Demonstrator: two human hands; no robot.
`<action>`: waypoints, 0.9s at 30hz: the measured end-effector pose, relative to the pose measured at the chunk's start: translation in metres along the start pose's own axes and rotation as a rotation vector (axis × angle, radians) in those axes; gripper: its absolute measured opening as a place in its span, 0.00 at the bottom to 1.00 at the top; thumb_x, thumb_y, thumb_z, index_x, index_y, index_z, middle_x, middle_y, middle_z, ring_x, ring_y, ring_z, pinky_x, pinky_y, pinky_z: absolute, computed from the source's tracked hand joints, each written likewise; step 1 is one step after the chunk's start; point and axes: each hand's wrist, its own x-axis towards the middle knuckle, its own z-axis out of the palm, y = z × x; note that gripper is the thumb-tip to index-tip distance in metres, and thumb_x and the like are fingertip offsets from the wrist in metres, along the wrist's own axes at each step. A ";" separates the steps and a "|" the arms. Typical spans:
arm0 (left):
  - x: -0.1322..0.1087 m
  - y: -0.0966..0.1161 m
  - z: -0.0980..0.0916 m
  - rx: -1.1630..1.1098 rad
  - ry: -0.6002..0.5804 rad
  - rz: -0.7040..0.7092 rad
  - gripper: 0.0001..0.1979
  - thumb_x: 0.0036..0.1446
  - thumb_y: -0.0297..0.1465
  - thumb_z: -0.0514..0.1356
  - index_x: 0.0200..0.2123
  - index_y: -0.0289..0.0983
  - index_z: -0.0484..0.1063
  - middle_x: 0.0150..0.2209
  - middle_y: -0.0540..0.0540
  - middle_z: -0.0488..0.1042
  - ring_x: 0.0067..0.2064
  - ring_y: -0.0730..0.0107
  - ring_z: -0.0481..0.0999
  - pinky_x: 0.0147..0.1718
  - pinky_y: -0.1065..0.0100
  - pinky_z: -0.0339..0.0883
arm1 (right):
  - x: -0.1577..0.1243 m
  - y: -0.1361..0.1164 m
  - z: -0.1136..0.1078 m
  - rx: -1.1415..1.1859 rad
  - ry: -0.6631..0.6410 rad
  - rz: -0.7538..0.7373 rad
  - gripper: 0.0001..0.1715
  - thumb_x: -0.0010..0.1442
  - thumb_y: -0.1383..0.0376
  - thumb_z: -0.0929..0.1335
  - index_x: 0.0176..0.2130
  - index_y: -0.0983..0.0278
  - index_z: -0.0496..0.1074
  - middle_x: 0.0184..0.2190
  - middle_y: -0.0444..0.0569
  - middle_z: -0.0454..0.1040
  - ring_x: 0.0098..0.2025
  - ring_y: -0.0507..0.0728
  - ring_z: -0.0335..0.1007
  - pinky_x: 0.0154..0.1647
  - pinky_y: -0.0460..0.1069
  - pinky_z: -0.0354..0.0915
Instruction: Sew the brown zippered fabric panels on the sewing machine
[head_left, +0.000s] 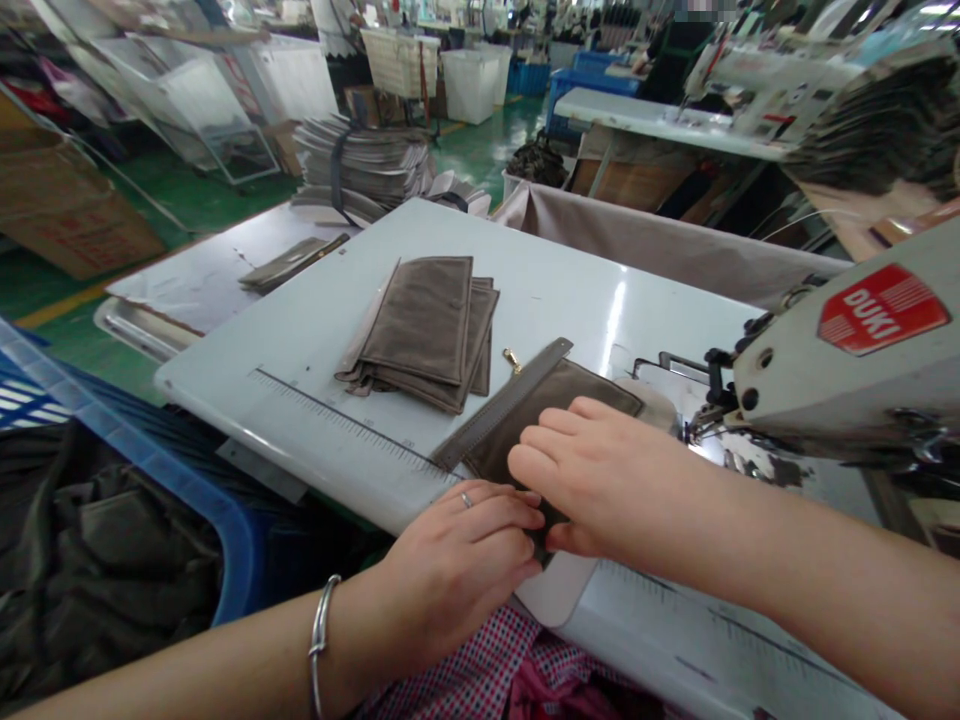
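Note:
A dark brown fabric panel [592, 385] lies on the sewing table in front of me, with a stitched strip [506, 400] along its left side. A small gold zipper pull [511, 358] sticks out beside the strip. My right hand [589, 470] rests on the panel with fingers curled, gripping it. At the near edge my left hand [465, 550], wearing a ring and a bracelet, closes its fingers on the same panel. Its fingertips almost meet my right thumb. Under the panel's near end shows a pale rounded piece [559, 590]. The hands hide part of the fabric.
A sewing machine head [847, 340] stands close at right, its needle area beside the panel. A stack of brown fabric pieces [424, 325] lies on the table [570, 275]. At left is a blue basket [247, 560] with dark fabric. Behind stands a strapped bundle [367, 165].

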 end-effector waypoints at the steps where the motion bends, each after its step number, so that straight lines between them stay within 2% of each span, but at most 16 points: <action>1: 0.000 0.000 0.000 0.002 0.003 -0.003 0.04 0.63 0.24 0.57 0.38 0.36 0.71 0.44 0.47 0.75 0.50 0.68 0.72 0.55 0.64 0.64 | 0.000 0.000 0.000 0.010 0.006 -0.016 0.17 0.54 0.59 0.73 0.35 0.61 0.62 0.32 0.43 0.69 0.37 0.57 0.64 0.34 0.51 0.51; 6: 0.000 0.000 0.000 0.006 0.034 0.010 0.03 0.63 0.26 0.58 0.39 0.36 0.72 0.48 0.47 0.75 0.56 0.68 0.70 0.57 0.65 0.64 | -0.004 0.006 0.000 -0.055 -0.032 0.078 0.24 0.48 0.56 0.76 0.36 0.62 0.63 0.34 0.44 0.70 0.39 0.58 0.65 0.35 0.51 0.52; 10: 0.000 0.000 0.000 0.006 0.042 0.004 0.04 0.63 0.26 0.57 0.38 0.36 0.72 0.47 0.46 0.75 0.55 0.68 0.71 0.56 0.65 0.65 | -0.007 0.010 -0.003 -0.021 -0.038 0.051 0.20 0.50 0.58 0.75 0.36 0.61 0.63 0.33 0.43 0.70 0.38 0.57 0.65 0.35 0.51 0.53; 15: -0.002 -0.001 0.001 0.012 0.026 0.022 0.04 0.64 0.25 0.57 0.40 0.36 0.72 0.49 0.47 0.74 0.57 0.68 0.69 0.58 0.64 0.63 | -0.009 0.015 -0.005 -0.143 -0.069 0.153 0.26 0.46 0.57 0.78 0.37 0.62 0.64 0.35 0.46 0.71 0.40 0.60 0.66 0.36 0.51 0.54; 19: -0.003 -0.001 0.001 0.003 0.030 0.012 0.04 0.63 0.25 0.57 0.39 0.36 0.72 0.48 0.47 0.74 0.56 0.68 0.69 0.57 0.65 0.63 | -0.010 0.015 -0.004 -0.101 -0.018 0.048 0.21 0.50 0.57 0.75 0.36 0.61 0.63 0.33 0.44 0.69 0.38 0.58 0.65 0.36 0.51 0.53; 24: -0.003 -0.002 0.002 0.004 0.016 0.011 0.04 0.63 0.25 0.58 0.40 0.37 0.72 0.49 0.48 0.74 0.57 0.68 0.69 0.59 0.64 0.62 | -0.011 0.018 -0.002 -0.160 -0.043 0.173 0.25 0.46 0.56 0.77 0.37 0.62 0.64 0.35 0.46 0.70 0.39 0.59 0.65 0.37 0.52 0.54; 27: -0.003 -0.002 0.003 0.001 0.031 0.004 0.04 0.62 0.25 0.58 0.40 0.37 0.71 0.49 0.47 0.74 0.57 0.68 0.69 0.58 0.64 0.63 | -0.010 0.018 -0.003 -0.106 -0.006 0.088 0.22 0.49 0.58 0.76 0.36 0.61 0.63 0.33 0.44 0.69 0.38 0.59 0.65 0.36 0.52 0.55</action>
